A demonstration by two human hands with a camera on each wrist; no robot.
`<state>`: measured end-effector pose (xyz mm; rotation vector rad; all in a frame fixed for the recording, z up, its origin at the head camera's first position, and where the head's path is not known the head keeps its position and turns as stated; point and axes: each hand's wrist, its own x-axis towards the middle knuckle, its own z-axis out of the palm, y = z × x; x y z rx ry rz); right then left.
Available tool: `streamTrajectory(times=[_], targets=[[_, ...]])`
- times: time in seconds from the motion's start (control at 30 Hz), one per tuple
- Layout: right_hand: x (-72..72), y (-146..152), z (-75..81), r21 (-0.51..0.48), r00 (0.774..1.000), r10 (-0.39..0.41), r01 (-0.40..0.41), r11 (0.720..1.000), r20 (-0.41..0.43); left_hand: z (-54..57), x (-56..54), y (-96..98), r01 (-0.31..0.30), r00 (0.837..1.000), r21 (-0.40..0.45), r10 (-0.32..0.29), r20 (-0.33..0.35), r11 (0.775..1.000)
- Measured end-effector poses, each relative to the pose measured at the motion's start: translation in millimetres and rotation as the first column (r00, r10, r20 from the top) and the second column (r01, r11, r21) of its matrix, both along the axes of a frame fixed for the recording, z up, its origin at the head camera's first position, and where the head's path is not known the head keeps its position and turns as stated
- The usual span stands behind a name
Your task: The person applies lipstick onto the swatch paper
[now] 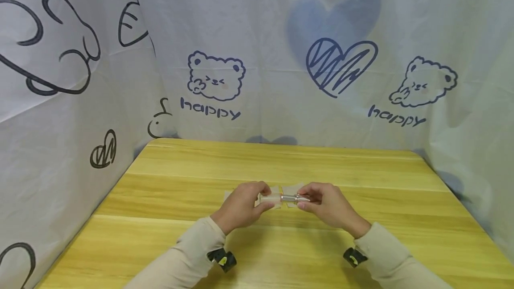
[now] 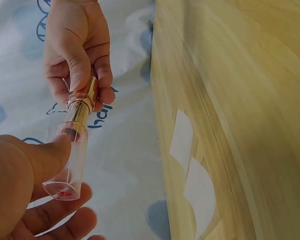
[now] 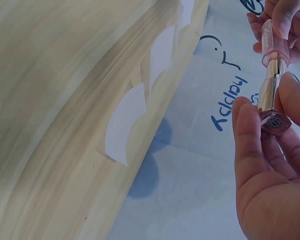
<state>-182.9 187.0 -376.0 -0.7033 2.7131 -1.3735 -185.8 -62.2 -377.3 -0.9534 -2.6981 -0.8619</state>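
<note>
- I see the left hand [image 1: 244, 202], its grip closed to a pinch on the clear cap [image 2: 76, 169].
- I have the right hand [image 1: 330, 204] with thumb and fingers gripping the gold tube [image 3: 268, 94].
- The tube's end sits inside the cap's mouth, between the hands, above the bench [image 1: 192, 159].
- My wrist views show curved white pieces [image 2: 200, 192] on the bench.

A shiny gold, square-based lipstick tube [image 3: 266, 100], gripped in the right hand [image 1: 331, 204], lies in line with a clear, pink-tinged plastic cap [image 2: 76, 172] pinched by the left hand [image 1: 242, 202], its mouth around the tube's end.
</note>
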Motion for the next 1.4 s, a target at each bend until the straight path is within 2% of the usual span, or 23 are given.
streamTrajectory(times=[0.17,0.27,0.53,0.67,0.83,1.27,1.4], targets=[[1.3,1.4,1.2,0.033,0.999,-0.030,0.030,0.999,-0.019,-2.3,1.2,-4.0,-0.021,0.999,0.008,0.021,-0.035,1.000],[2.4,3.0,0.7,0.049,0.997,-0.067,0.068,0.996,-0.022,-4.1,1.8,-7.4,-0.040,0.999,0.016,0.040,-0.031,0.999],[2.8,9.8,-3.4,0.060,0.991,-0.129,0.131,0.990,-0.036,-11.0,-0.4,-14.3,-0.055,0.998,0.045,0.054,0.021,0.997],[3.0,12.1,-7.6,0.058,0.991,-0.131,0.132,0.990,-0.021,-16.2,-0.4,-18.0,-0.055,0.995,0.053,0.051,0.087,0.997],[4.0,13.9,-11.0,0.039,0.992,-0.127,0.127,0.991,0.015,-23.3,0.2,-21.2,-0.044,0.989,0.042,0.037,0.146,0.998],[5.2,16.3,-15.0,0.003,0.991,-0.128,0.128,0.992,0.038,-36.2,-1.4,-17.8,0.026,0.984,0.018,-0.029,0.173,0.999],[4.7,16.6,-17.9,0.003,0.991,-0.127,0.127,0.992,0.037,-38.3,-0.3,-16.5,0.045,0.986,-0.006,-0.043,0.160,0.999]])
